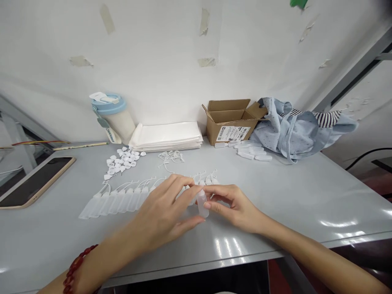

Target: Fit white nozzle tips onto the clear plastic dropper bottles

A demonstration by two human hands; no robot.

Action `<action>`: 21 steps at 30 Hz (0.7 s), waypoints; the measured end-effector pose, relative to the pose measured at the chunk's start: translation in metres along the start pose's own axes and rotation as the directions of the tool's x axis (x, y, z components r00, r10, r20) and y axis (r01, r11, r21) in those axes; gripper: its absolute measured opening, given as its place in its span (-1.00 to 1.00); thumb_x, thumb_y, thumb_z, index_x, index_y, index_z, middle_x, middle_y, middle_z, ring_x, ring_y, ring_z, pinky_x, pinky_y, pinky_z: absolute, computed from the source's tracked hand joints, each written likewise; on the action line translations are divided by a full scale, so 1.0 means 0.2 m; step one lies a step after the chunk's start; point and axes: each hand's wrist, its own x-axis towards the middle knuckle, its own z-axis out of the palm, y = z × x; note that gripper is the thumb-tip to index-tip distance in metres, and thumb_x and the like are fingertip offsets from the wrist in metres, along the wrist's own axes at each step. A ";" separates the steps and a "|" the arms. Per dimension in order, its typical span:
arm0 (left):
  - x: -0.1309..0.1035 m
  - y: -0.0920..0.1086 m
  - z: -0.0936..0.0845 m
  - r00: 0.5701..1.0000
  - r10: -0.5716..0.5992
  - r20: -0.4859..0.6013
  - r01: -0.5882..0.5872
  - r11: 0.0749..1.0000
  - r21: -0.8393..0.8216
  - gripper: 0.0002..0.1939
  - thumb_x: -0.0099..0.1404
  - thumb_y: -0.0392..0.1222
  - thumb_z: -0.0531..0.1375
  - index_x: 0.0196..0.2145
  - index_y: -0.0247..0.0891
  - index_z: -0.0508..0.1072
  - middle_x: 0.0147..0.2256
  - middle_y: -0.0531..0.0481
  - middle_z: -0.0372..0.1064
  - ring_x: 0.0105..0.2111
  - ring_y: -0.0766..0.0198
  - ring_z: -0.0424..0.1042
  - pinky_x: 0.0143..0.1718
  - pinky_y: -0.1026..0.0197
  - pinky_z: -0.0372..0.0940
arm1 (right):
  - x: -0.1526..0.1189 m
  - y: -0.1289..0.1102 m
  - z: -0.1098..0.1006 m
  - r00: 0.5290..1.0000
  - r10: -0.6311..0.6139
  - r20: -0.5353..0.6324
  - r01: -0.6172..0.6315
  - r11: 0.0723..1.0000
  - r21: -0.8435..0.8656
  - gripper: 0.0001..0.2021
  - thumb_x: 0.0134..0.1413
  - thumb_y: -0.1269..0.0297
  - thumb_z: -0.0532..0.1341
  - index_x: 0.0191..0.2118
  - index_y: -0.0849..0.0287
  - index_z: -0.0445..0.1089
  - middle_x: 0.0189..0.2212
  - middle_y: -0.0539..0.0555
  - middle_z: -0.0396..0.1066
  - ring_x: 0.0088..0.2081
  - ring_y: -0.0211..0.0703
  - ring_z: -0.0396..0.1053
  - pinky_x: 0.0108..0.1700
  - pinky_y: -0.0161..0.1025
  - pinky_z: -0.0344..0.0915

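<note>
A small translucent plastic dropper bottle (202,206) is held nearly upright just above the front part of the table. My right hand (237,208) is closed on its side, with the thumb in front and the other fingers behind. My left hand (165,206) spans the same bottle, its index fingertip on the white top and its thumb tip by the base. Behind the hands runs a row of similar bottles (113,203) lying side by side, with thin white cords at their tops. The hands hide part of that row.
White caps (122,160) lie loose at the back left, near white cords (171,157). Behind are a tumbler (118,122), stacked white envelopes (167,136), a cardboard box (231,120), loose bottles (252,151) and blue cloth (294,134). A phone (36,181) lies left.
</note>
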 end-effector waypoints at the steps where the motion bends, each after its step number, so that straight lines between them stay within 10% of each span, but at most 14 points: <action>1: 0.00 0.02 0.00 1.000 0.018 -0.010 -0.017 0.999 0.037 -0.61 0.32 -0.07 0.20 -0.01 -0.37 0.34 -0.15 -0.21 0.32 -0.20 0.10 0.31 -0.24 0.07 0.32 | 0.00 0.00 0.00 1.000 0.005 0.007 -0.005 1.000 0.026 -0.74 0.15 0.27 0.21 -0.04 0.16 0.47 -0.29 0.07 0.50 -0.23 -0.14 0.42 -0.16 -0.21 0.36; 8: -0.04 0.13 0.01 0.988 0.130 -0.080 -0.098 0.943 0.318 -0.60 0.26 -0.16 0.26 -0.06 -0.53 0.38 -0.16 -0.30 0.37 -0.13 -0.04 0.33 -0.16 -0.03 0.33 | -0.02 -0.01 0.04 0.996 0.055 0.076 -0.067 0.982 0.177 -0.75 0.15 0.32 0.23 -0.05 0.13 0.48 -0.28 0.02 0.52 -0.32 -0.26 0.42 -0.22 -0.32 0.35; 21: -0.26 0.14 -0.02 0.993 0.087 -0.078 -0.068 0.972 0.225 -0.58 0.22 -0.23 0.30 -0.02 -0.52 0.39 -0.13 -0.24 0.48 -0.08 -0.02 0.39 -0.11 -0.03 0.34 | -0.01 -0.02 0.04 0.900 -0.054 0.433 0.064 0.998 -0.009 -0.52 0.16 0.43 0.18 0.21 0.11 0.27 -0.25 0.07 0.51 -0.26 -0.23 0.42 -0.21 -0.28 0.35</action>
